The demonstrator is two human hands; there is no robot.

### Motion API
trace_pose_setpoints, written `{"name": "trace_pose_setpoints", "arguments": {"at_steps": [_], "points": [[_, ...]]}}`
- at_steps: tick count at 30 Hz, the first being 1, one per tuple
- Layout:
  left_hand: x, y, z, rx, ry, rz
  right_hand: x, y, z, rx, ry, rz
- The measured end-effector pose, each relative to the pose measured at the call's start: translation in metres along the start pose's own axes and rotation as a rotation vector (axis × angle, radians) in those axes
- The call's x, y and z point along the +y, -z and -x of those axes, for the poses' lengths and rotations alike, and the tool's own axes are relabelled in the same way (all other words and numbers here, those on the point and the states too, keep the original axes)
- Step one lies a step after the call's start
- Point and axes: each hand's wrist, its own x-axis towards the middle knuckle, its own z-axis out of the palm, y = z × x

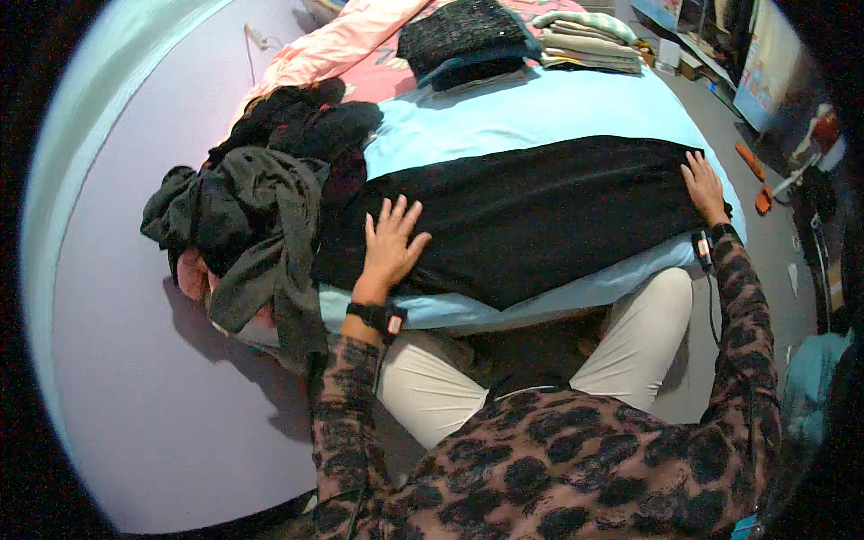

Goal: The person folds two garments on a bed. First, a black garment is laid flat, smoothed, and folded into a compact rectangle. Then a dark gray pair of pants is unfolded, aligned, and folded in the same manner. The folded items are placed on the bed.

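A black cloth garment [540, 202] lies spread flat across a light blue sheet [574, 101] in front of me. My left hand [393, 244] rests palm down near the garment's left end, its fingers apart. At the far right end my right hand [703, 183] lies on the garment's edge, fingers extended and gripping nothing that shows. Bands with small devices are around both wrists. Left of the black garment is a heap of crumpled clothes, with a dark grey garment [250, 196] at the front and black ones [324, 135] behind it.
Folded dark clothes [466, 40] are stacked at the back, beside a stack of folded light cloths [590, 47]. Pink bedding [364, 34] lies behind the heap. A pale wall [169, 169] borders the left side. Orange shoes [763, 200] are on the floor at right.
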Motion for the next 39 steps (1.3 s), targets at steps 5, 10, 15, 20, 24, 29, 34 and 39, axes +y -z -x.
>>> {"name": "trace_pose_setpoints", "arguments": {"at_steps": [5,10,15,20,24,29,34,39], "points": [[-0.09,-0.001,0.008,-0.136,0.23,-0.018,0.01,-0.013,-0.002,0.022,0.049,0.027],[-0.113,0.032,-0.016,-0.465,0.223,0.094,-0.004,0.022,-0.018,-0.145,0.053,0.087],[-0.018,0.026,-0.114,-0.219,0.037,0.057,-0.158,0.085,-0.049,-0.228,0.439,-0.059],[0.082,-0.025,-0.13,-0.272,-0.139,-0.033,-0.319,0.063,0.021,-0.272,0.916,-0.256],[0.013,-0.023,-0.085,-0.069,-0.017,-0.098,-0.255,0.042,0.016,-0.056,0.85,-0.238],[-0.098,0.001,-0.022,-0.215,0.252,-0.041,-0.078,0.049,-0.019,-0.201,0.282,-0.047],[-0.096,0.006,-0.024,-0.314,0.305,0.018,-0.01,0.071,-0.003,-0.271,-0.234,-0.049],[-0.006,0.013,-0.05,-0.165,0.138,0.128,-0.085,0.085,0.018,0.041,0.191,-0.179]]}}
